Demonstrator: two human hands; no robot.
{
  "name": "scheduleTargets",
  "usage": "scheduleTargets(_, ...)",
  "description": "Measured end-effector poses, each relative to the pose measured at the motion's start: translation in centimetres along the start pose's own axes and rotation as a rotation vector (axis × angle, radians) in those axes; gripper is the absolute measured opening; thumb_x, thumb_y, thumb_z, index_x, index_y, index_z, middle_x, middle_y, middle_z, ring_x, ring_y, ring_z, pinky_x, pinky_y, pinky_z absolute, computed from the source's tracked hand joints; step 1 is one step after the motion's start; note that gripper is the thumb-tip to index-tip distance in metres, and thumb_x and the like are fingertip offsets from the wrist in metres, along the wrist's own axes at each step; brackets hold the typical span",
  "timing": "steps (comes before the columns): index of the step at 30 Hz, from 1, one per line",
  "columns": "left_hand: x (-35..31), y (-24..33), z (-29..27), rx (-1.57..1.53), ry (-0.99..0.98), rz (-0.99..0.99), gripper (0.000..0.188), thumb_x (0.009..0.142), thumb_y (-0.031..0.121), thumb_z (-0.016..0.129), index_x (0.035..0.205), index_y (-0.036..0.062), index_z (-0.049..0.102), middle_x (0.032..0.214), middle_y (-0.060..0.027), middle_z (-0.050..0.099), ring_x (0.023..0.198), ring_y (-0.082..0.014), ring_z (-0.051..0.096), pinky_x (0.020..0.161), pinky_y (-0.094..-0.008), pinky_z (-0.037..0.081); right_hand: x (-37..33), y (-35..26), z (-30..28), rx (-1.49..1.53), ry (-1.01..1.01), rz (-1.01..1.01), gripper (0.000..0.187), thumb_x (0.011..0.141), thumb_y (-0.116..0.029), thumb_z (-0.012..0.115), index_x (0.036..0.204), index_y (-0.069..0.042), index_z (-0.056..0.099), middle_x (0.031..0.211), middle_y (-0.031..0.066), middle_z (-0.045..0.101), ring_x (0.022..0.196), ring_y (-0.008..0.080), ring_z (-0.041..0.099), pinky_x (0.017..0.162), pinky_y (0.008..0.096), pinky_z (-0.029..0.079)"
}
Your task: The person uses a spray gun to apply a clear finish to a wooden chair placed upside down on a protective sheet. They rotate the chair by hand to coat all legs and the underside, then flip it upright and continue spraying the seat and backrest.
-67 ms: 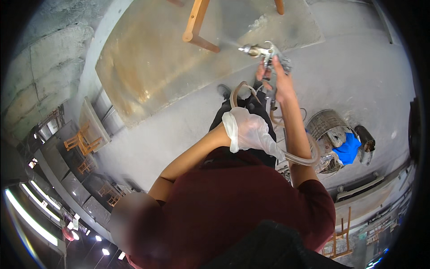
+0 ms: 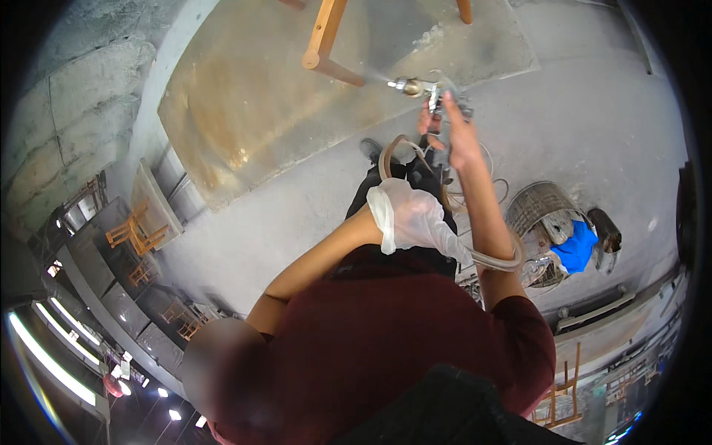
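My right hand [image 2: 454,137] grips a metal spray gun [image 2: 424,87] out in front of me, its nozzle facing left. A faint mist leaves the nozzle toward a wooden furniture frame [image 2: 326,44] with a leg and a crossbar; gun and frame do not touch. My left hand [image 2: 417,216], in a loose translucent white plastic glove, is closed close to my waist. A pale hose [image 2: 391,154] loops down to it and comes out on its right side; the glove blurs the exact finger positions.
Under the frame lies a large stained board [image 2: 245,119]. To my right stands a wire basket [image 2: 545,196] with a blue cloth [image 2: 575,246] and a dark cylinder [image 2: 604,228] beside it. Hose coils hang by my legs. Wooden chairs [image 2: 137,230] stand far left.
My right hand and the spray gun have shifted slightly left, and the gun has turned a little. The hose by my right forearm swings slightly. My left hand stays almost in place.
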State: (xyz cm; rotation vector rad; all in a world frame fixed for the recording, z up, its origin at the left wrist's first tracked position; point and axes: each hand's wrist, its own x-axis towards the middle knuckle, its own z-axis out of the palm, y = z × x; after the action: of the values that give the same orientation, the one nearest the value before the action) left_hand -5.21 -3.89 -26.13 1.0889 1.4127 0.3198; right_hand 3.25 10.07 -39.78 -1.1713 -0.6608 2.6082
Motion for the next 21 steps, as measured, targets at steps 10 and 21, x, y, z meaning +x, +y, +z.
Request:
scheduleTargets(10, -1.3, -8.4, -2.1, 0.133, 0.413, 0.119, 0.037, 0.070, 0.035, 0.085, 0.097, 0.0161, 0.068, 0.087, -0.0090, 0.070, 0.080, -0.0341, 0.067, 0.070, -0.0429, 0.052, 15.6, 11.1, -6.8, -0.070, 0.311, 0.161, 0.045, 0.097, -0.057, 0.061, 0.092, -0.012, 0.063, 0.071, 0.0012, 0.063, 0.063, 0.0136, 0.063, 0.045, 0.0260, 0.033)
scheduleTargets(21, -3.4, -14.6, -2.2, -0.077, 0.553, -0.053, 0.040, 0.073, 0.033, 0.084, 0.104, 0.0122, 0.069, 0.092, -0.0086, 0.070, 0.085, -0.0292, 0.067, 0.075, -0.0404, 0.052, 27.0, 7.4, 2.1, 0.377, -0.177, 0.021, 0.056, 0.098, -0.062, 0.053, 0.102, -0.008, 0.062, 0.079, 0.0014, 0.060, 0.070, 0.0122, 0.060, 0.042, 0.0215, 0.034)
